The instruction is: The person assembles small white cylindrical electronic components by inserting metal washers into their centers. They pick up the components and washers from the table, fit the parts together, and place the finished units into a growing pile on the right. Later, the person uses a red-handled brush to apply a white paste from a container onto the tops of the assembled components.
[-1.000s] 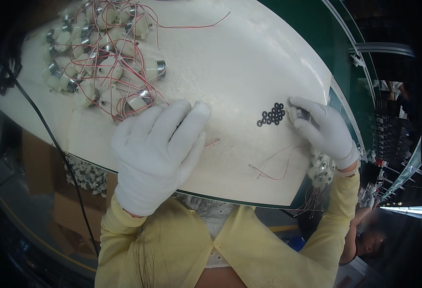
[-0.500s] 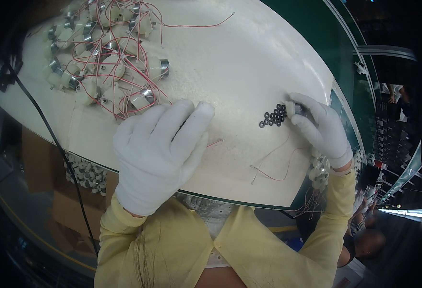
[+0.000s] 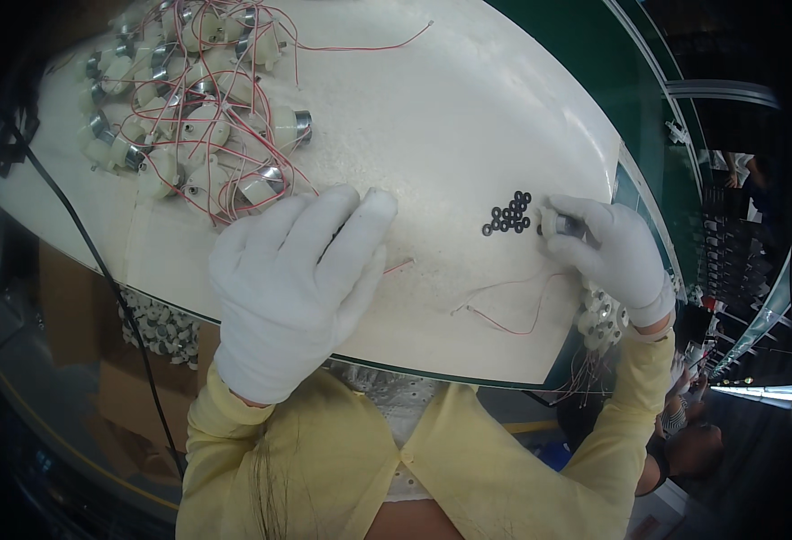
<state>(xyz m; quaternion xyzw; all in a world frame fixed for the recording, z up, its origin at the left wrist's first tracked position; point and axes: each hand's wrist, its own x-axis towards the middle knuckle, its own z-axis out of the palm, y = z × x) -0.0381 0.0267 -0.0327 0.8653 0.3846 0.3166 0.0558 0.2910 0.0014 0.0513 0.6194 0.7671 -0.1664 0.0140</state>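
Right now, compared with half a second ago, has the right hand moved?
Yes: judged against the cluster of black rings, the right hand has shifted slightly rightward and down the picture, away from them.

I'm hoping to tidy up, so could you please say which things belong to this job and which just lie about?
Likely the job's:
- silver-and-white part in the right hand
- black rings
- similar wired parts by the left hand

Apparently lying about:
- black cable
- cardboard boxes
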